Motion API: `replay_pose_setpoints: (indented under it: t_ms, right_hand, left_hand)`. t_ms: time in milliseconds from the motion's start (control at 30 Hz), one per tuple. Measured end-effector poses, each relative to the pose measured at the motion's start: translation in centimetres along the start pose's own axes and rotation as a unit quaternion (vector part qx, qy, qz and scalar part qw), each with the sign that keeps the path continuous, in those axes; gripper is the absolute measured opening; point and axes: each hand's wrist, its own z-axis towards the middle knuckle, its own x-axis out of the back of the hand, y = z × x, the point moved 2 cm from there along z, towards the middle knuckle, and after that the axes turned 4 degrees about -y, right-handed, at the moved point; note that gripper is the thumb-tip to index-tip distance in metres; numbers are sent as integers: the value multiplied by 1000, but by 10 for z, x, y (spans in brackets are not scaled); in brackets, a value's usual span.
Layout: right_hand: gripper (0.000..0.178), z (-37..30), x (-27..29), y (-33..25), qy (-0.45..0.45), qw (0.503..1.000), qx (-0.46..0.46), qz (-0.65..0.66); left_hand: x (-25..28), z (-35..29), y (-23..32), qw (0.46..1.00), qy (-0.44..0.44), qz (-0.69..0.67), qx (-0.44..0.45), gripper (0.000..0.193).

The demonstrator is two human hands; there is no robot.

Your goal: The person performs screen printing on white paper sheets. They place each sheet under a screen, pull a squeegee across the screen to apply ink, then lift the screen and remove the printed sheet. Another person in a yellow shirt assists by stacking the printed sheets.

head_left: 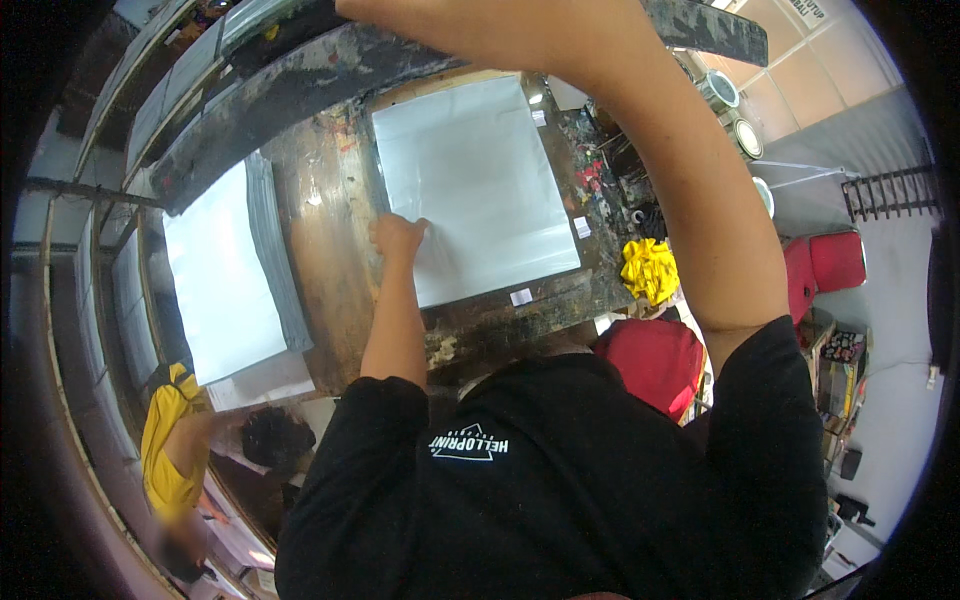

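Observation:
A glossy whitish sheet (480,180) lies on a worn, paint-stained wooden table (320,210) in front of me. At the sheet's left edge is my left hand (398,236), its thumb reaching over the sheet and its fingers curled in at the border. My right arm arches up over the table's right side. At the top rim my right hand (430,22) lies against a dark, paint-smeared frame bar (330,75); its fingers are cut off by the picture edge. Small white tabs (521,297) sit along the sheet's near and right sides.
A thick stack of white sheets (225,270) stands on the left. Yellow crumpled cloth (650,271) and a red seat (652,362) are at the right, with paint cans (718,90) beyond. At lower left is another person in yellow (170,440). Racks (110,290) line the left.

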Motion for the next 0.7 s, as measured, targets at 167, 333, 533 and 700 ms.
replay_pose_setpoints:
  t_ms: [167,333,533,700]
  right_hand:
    - [58,-9,-3,-4,44,999,14,-7]
    - [59,-6,-15,10,39,999,12,15]
    - [57,-17,-5,-7,39,999,9,-19]
    - [56,-21,0,-10,39,999,8,-16]
  left_hand:
    - [-21,25,-10,999,-13,4,-44,77]
    - [-11,27,-8,997,-44,-24,-67,68]
    - [-21,31,-20,993,41,-43,-99,88]
    - [-30,43,-28,983,55,-108,-137,96]
